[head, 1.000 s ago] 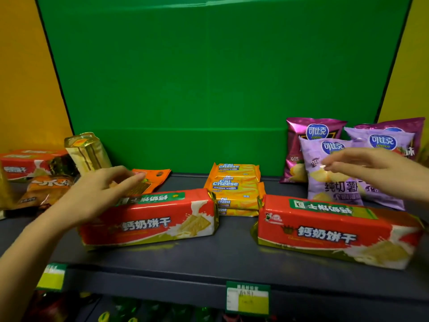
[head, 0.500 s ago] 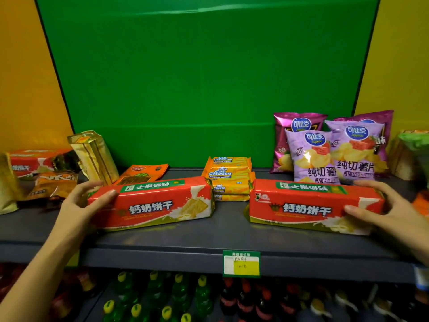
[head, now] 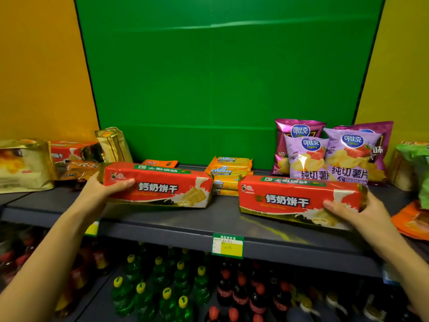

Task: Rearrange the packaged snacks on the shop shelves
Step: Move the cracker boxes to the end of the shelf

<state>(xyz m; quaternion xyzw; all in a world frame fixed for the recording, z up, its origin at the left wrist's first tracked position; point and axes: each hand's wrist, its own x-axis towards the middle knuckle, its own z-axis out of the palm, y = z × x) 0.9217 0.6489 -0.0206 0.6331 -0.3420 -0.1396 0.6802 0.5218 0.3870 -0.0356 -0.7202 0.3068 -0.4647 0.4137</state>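
Observation:
Two long red biscuit packs lie on the grey shelf (head: 176,219). My left hand (head: 102,189) grips the left end of the left red pack (head: 162,184), thumb across its front. My right hand (head: 357,212) grips the right end of the right red pack (head: 292,198), thumb on its front face. Behind and between the two packs sits a stack of yellow cheese wafer packs (head: 228,169). Purple chip bags (head: 332,154) stand upright at the back right.
Gold and orange snack bags (head: 25,166) crowd the left of the shelf, with a gold pack (head: 113,145) leaning upright. Green and orange bags (head: 415,182) sit at the far right. A price tag (head: 228,245) hangs on the shelf edge. Bottles (head: 162,289) fill the shelf below.
Both hands came down onto the outer ends of the red packs and closed around them. The view has drawn back and lower, showing the bottles below.

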